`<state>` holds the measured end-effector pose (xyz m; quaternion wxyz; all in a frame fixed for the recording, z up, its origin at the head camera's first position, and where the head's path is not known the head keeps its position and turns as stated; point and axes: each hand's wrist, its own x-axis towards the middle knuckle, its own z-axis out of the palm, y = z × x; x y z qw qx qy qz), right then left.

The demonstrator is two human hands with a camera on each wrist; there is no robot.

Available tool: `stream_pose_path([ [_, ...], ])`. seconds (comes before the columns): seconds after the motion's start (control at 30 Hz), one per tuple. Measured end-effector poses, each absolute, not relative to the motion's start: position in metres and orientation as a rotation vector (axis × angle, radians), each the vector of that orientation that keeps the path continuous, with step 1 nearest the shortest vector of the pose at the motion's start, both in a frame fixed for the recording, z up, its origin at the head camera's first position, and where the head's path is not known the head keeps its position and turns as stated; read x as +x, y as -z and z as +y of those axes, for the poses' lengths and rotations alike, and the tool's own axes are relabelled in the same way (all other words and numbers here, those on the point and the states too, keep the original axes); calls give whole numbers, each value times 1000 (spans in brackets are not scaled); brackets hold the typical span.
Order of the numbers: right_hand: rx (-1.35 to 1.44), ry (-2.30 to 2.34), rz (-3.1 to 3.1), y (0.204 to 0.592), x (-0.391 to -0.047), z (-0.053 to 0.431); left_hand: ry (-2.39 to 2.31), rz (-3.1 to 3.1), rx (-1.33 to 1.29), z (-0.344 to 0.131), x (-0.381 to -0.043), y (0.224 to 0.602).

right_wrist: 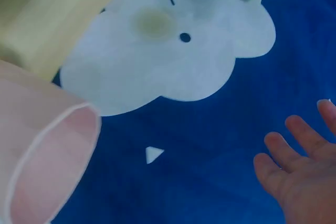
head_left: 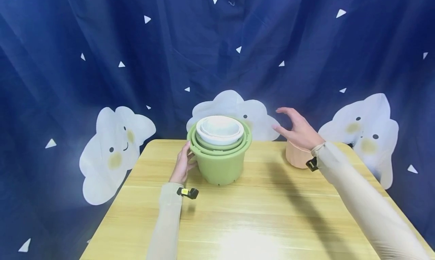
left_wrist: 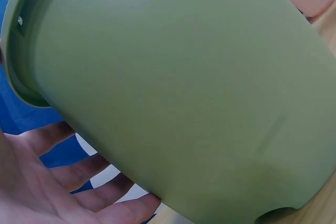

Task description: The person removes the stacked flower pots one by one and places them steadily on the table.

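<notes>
A green flower pot [head_left: 221, 167] stands on the table, with another green pot [head_left: 219, 152] nested inside and white pots [head_left: 220, 140] in the middle. At its left side is my left hand [head_left: 181, 163], thumb at the rim. In the left wrist view, the fingers [left_wrist: 100, 198] reach along the pot's wall, nearly straight, with some tips hidden behind it. My right hand [head_left: 299, 130] is raised in the air, thumb and fingers spread apart with nothing between them. Below it, a pink pot [head_left: 295, 156] stands on the table, partly covered by the hand and wrist.
The light wooden table [head_left: 217, 211] carries the pots near its back edge. Behind it hangs a dark blue curtain [head_left: 190, 56] with white clouds and triangles. Each wrist wears a small black camera, and the sleeves are pale.
</notes>
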<state>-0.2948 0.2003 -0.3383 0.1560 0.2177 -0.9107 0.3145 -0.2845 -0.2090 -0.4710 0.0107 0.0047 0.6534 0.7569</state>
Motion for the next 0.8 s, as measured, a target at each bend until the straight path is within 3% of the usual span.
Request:
stream_pose_path([
  [0.8,976,-714,-2636,333,-307,131,-2354,2049,23,-206,-283,471],
])
